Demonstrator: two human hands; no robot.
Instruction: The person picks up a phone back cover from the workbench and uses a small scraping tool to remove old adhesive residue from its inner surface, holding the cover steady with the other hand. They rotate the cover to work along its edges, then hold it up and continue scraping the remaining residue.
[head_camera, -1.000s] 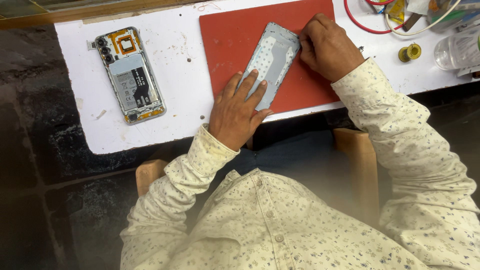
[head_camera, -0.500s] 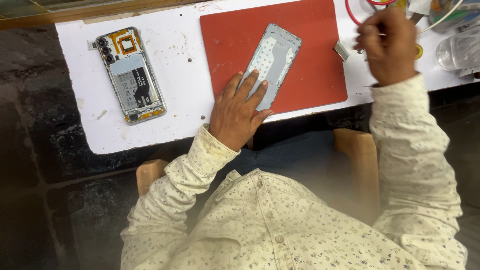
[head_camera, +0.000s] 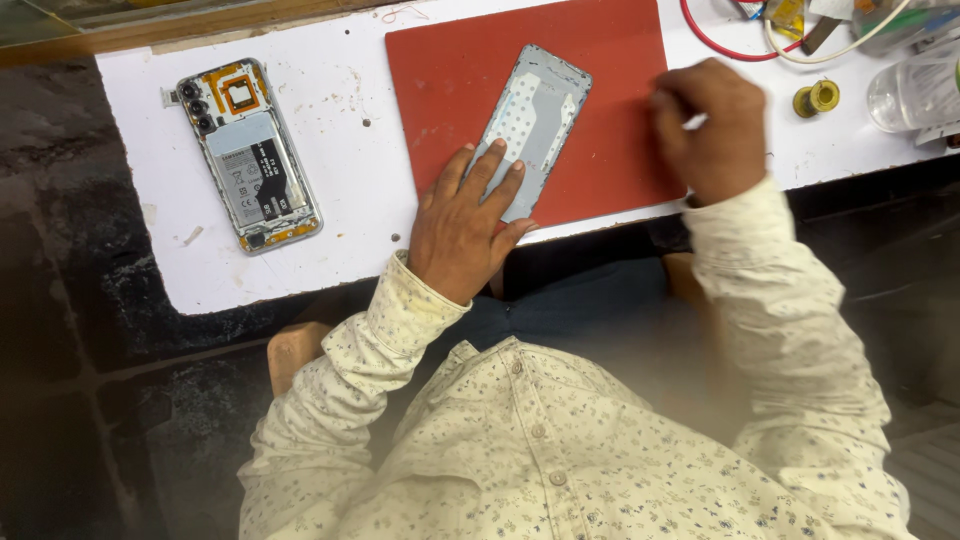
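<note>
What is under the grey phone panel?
The panel lies on a red mat, which rests on the white table. The left hand presses its near end. The mat directly beneath the panel is hidden.

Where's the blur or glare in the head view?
Head view: right hand motion-smeared, whatever it pinches unreadable; left hand sharp, flat on the phone back panel; opened phone crisp; soft haze over the shirt's right sleeve; lighting even, no harsh glare.
</note>
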